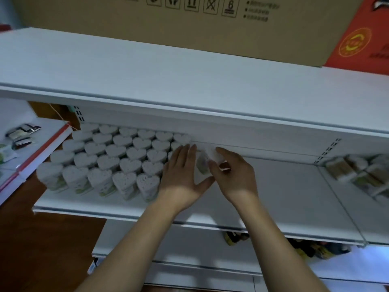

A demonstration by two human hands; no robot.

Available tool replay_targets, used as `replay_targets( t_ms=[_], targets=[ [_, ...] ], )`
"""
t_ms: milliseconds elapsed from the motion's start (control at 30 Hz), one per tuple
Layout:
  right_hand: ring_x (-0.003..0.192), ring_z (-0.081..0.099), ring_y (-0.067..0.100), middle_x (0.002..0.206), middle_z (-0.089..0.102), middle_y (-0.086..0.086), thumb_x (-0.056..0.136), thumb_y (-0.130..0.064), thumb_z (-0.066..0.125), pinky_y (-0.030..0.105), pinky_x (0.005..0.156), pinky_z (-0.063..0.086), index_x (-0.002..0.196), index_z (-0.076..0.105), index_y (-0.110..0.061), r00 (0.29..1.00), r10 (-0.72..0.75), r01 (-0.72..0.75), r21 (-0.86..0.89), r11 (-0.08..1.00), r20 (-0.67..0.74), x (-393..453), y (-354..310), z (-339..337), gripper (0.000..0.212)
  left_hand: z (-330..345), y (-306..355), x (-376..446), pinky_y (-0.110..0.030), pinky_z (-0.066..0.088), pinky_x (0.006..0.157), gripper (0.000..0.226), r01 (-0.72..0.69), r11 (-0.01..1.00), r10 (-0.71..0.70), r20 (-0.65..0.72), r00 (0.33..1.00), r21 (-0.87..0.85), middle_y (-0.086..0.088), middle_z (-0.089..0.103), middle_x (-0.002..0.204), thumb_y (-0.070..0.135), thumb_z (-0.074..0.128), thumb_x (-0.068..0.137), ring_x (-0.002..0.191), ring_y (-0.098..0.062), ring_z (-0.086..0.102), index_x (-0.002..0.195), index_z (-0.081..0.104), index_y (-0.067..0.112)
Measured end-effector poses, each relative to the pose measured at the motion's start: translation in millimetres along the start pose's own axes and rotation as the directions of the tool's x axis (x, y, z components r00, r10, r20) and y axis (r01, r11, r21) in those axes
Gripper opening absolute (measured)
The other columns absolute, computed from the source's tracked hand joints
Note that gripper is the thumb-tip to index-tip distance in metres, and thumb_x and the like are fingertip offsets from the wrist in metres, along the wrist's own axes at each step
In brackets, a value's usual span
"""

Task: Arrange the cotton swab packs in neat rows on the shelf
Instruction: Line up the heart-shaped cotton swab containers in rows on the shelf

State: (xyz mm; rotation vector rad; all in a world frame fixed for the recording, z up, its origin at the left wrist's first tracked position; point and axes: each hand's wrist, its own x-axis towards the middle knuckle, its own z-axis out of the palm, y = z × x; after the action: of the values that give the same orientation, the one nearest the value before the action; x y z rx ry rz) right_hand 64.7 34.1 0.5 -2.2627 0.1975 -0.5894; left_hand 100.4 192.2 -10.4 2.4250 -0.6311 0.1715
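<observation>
I stand in front of a white shelf (284,186) and both my hands are in the middle of the frame. My left hand (183,175) lies flat with the fingers (185,152) straight and close together, and its palm side is against the right edge of the block of heart-shaped cotton swab packs (117,157). These packs stand upright in slanted rows on the left half of the shelf, from the back wall to the front edge, each one touching its neighbours. My right hand (233,178) holds one more pack (207,163), just beside the block on its right side. The thumb and the other fingers of this hand are curled around the pack and clamped on it. The pack is blurred, so I cannot tell if it already touches the shelf or the packs next to it.

At the right edge of the frame there are other packs (357,171) with brown and green colours, lying on the next shelf section, well apart from my hands. In the upper part of the frame a large cardboard box (189,28) stands on the top board, and a red box (362,39) is beside it in the upper right. On the left edge, a lower shelf with a red strip (42,148) carries some small dark and green packets (21,133).
</observation>
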Motion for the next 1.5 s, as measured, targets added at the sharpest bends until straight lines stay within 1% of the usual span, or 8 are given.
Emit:
replay_targets(
  t_ms=[67, 200, 300, 433, 633, 967, 1133, 1500],
  targets=[
    [0.095, 0.067, 0.015, 0.122, 0.067, -0.002, 0.091, -0.037, 0.070, 0.020, 0.081, 0.046, 0.131, 0.064, -0.020, 1.000, -0.026, 0.026, -0.063, 0.998, 0.006, 16, 18, 16, 0.043, -3, -14, 9, -0.046, -0.002, 0.125, 0.103, 0.044, 0.954, -0.087, 0.133, 0.987, 0.296, -0.003, -0.002, 0.170, 0.086, 0.017, 0.080, 0.155, -0.022, -0.008, 0.162, 0.007, 0.023],
    [0.097, 0.066, 0.028, 0.117, 0.067, 0.008, 0.093, -0.031, 0.068, 0.029, 0.080, 0.048, 0.123, 0.065, -0.012, 0.995, -0.039, 0.053, -0.142, 0.988, 0.095, 35, 44, 57, 0.035, 2, -35, 11, -0.056, -0.014, 0.121, 0.091, 0.055, 0.882, -0.217, 0.300, 0.929, 0.468, 0.000, -0.018, 0.168, 0.079, 0.017, 0.092, 0.153, -0.023, -0.023, 0.161, -0.003, 0.024],
    [0.092, 0.065, 0.039, 0.113, 0.063, 0.015, 0.096, -0.033, 0.061, 0.043, 0.074, 0.054, 0.116, 0.065, -0.009, 0.990, -0.068, 0.096, -0.233, 0.968, 0.128, 47, 58, 79, 0.032, 6, -42, 10, -0.058, -0.016, 0.119, 0.085, 0.060, 0.862, -0.253, 0.324, 0.911, 0.503, -0.001, -0.020, 0.167, 0.074, 0.014, 0.096, 0.152, -0.024, -0.024, 0.161, -0.008, 0.024],
    [0.116, 0.057, 0.047, 0.140, 0.053, 0.025, 0.096, -0.030, 0.060, 0.053, 0.085, 0.054, 0.143, 0.053, -0.014, 0.985, -0.058, 0.121, -0.417, 0.901, 0.161, 57, 67, 96, 0.050, 6, -42, 12, -0.057, -0.015, 0.120, 0.078, 0.051, 0.859, -0.253, 0.336, 0.907, 0.509, -0.002, -0.019, 0.167, 0.067, 0.014, 0.100, 0.153, -0.024, -0.022, 0.160, -0.011, 0.023],
    [0.130, 0.039, 0.040, 0.153, 0.034, 0.016, 0.097, -0.035, 0.048, 0.047, 0.099, 0.044, 0.159, 0.013, -0.026, 0.961, 0.037, 0.118, -0.531, 0.839, 0.273, 66, 67, 98, 0.072, 3, -43, 12, -0.057, -0.010, 0.122, 0.076, 0.033, 0.864, -0.239, 0.352, 0.905, 0.502, -0.003, -0.019, 0.167, 0.062, 0.018, 0.103, 0.153, -0.024, -0.021, 0.160, -0.010, 0.021],
    [0.141, 0.028, 0.038, 0.162, 0.019, 0.016, 0.098, -0.044, 0.046, 0.047, 0.110, 0.033, 0.159, -0.003, -0.025, 0.940, 0.103, 0.113, -0.584, 0.804, 0.324, 67, 54, 89, 0.081, 0, -43, 12, -0.054, -0.015, 0.121, 0.089, 0.043, 0.893, -0.209, 0.328, 0.921, 0.447, -0.002, -0.019, 0.167, 0.073, 0.023, 0.096, 0.153, -0.024, -0.021, 0.160, -0.010, 0.021],
    [0.149, 0.017, 0.036, 0.164, 0.015, 0.017, 0.100, -0.044, 0.046, 0.048, 0.118, 0.022, 0.160, 0.009, -0.020, 0.960, 0.060, 0.110, -0.570, 0.814, 0.272, 40, 49, 60, 0.075, -1, -24, 18, -0.051, -0.008, 0.124, 0.083, 0.042, 0.904, -0.159, 0.244, 0.957, 0.424, -0.006, -0.011, 0.169, 0.066, 0.023, 0.100, 0.155, -0.026, -0.013, 0.161, -0.002, 0.016],
    [0.123, 0.054, 0.048, 0.133, 0.057, 0.029, 0.087, -0.040, 0.050, 0.056, 0.097, 0.049, 0.133, 0.059, 0.001, 0.993, 0.092, -0.121, -0.600, 0.791, -0.078, -60, 92, -75, 0.062, 67, 93, -8, -0.048, 0.000, 0.124, 0.073, -0.173, 0.962, 0.142, 0.154, 0.978, 0.212, -0.013, 0.022, 0.166, 0.053, 0.026, 0.099, 0.155, -0.031, 0.010, 0.158, 0.028, 0.011]
  ],
)
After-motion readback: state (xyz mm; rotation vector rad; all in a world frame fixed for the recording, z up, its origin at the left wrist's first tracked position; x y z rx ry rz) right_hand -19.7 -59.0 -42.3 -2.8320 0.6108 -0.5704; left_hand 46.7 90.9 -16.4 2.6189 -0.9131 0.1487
